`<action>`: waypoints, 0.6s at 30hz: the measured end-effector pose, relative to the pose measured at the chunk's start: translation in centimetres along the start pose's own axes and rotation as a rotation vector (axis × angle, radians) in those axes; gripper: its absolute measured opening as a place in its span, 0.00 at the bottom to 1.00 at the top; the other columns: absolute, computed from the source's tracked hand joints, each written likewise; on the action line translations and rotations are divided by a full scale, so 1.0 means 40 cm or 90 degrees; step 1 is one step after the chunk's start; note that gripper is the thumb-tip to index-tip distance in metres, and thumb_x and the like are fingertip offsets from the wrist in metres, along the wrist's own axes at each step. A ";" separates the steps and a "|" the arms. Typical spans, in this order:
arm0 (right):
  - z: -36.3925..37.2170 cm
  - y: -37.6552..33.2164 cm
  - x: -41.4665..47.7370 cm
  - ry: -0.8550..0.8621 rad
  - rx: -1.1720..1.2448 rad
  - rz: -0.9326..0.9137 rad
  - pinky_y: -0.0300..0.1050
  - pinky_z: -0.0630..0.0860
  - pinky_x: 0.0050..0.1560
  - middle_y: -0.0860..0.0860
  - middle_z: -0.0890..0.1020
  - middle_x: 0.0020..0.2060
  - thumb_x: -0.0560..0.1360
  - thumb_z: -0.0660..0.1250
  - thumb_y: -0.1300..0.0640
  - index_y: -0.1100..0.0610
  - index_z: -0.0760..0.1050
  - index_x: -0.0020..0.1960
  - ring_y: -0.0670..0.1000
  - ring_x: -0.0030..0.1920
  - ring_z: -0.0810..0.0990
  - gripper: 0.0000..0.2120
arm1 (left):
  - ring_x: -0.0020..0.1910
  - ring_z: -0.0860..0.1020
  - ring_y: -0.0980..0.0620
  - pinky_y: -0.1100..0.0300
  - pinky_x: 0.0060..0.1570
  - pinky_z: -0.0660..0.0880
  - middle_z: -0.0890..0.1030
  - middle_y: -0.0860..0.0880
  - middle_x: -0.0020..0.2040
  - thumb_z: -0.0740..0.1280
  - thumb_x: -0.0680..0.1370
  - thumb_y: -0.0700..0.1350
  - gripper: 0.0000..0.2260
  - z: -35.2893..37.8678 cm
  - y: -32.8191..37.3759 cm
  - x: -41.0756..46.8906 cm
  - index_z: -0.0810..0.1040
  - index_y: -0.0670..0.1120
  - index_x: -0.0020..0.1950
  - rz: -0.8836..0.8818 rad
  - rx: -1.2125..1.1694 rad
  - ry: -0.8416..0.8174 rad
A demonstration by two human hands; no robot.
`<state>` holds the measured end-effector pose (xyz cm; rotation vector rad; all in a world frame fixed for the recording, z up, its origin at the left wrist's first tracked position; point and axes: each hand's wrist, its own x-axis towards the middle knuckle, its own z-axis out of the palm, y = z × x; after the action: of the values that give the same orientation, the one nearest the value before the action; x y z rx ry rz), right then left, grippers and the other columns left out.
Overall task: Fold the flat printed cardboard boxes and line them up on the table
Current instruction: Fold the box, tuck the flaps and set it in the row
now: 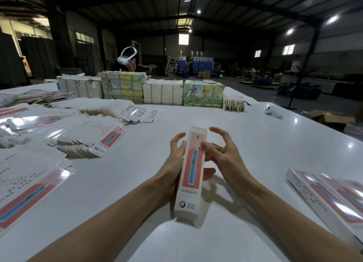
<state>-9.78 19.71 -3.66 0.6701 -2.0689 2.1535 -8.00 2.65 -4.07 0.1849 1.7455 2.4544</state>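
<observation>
A long folded box (191, 175), white with a red panel and a blue toothbrush print, is held above the white table (137, 183) in the middle of the view. My left hand (174, 163) grips its left side, thumb showing under the box on the right. My right hand (220, 149) touches the box's right edge with its thumb, the other fingers curved and spread above it. Flat printed boxes (29, 187) lie in spread piles on the left. Several folded boxes (334, 195) lie side by side at the right edge.
Bundled stacks of printed cartons (163, 93) run across the far side of the table. A person wearing a white headset (126, 58) sits behind them. A white controller (273, 112) lies at the far right. An open brown carton (332, 117) sits on the floor beyond.
</observation>
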 end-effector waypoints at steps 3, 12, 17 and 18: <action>-0.005 -0.002 0.001 -0.013 -0.009 -0.011 0.58 0.81 0.63 0.55 0.88 0.54 0.79 0.73 0.43 0.41 0.70 0.70 0.58 0.56 0.87 0.22 | 0.50 0.87 0.37 0.39 0.46 0.85 0.84 0.45 0.58 0.58 0.88 0.55 0.15 0.003 0.002 -0.004 0.66 0.71 0.72 0.078 0.077 0.016; -0.017 -0.015 0.003 -0.025 -0.039 -0.017 0.46 0.84 0.56 0.51 0.88 0.55 0.80 0.72 0.44 0.44 0.80 0.66 0.55 0.56 0.87 0.15 | 0.48 0.88 0.43 0.52 0.42 0.85 0.78 0.43 0.63 0.80 0.73 0.54 0.42 0.024 -0.002 -0.005 0.56 0.67 0.76 0.040 0.160 -0.068; -0.035 -0.014 0.011 -0.086 -0.017 0.036 0.50 0.84 0.57 0.55 0.87 0.56 0.82 0.70 0.48 0.56 0.75 0.67 0.58 0.58 0.86 0.18 | 0.50 0.86 0.42 0.50 0.48 0.86 0.78 0.43 0.62 0.81 0.65 0.52 0.49 0.024 -0.003 0.000 0.54 0.65 0.77 0.044 0.244 -0.047; -0.034 -0.010 0.013 -0.090 -0.010 0.044 0.50 0.84 0.58 0.55 0.87 0.56 0.82 0.70 0.48 0.57 0.75 0.67 0.58 0.59 0.86 0.18 | 0.49 0.86 0.43 0.52 0.46 0.85 0.78 0.43 0.62 0.81 0.65 0.51 0.49 0.024 -0.003 0.000 0.54 0.64 0.78 0.041 0.240 -0.047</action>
<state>-10.47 20.95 -3.08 0.7806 -2.2067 2.1837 -7.83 3.57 -3.87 0.3659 2.1825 2.1033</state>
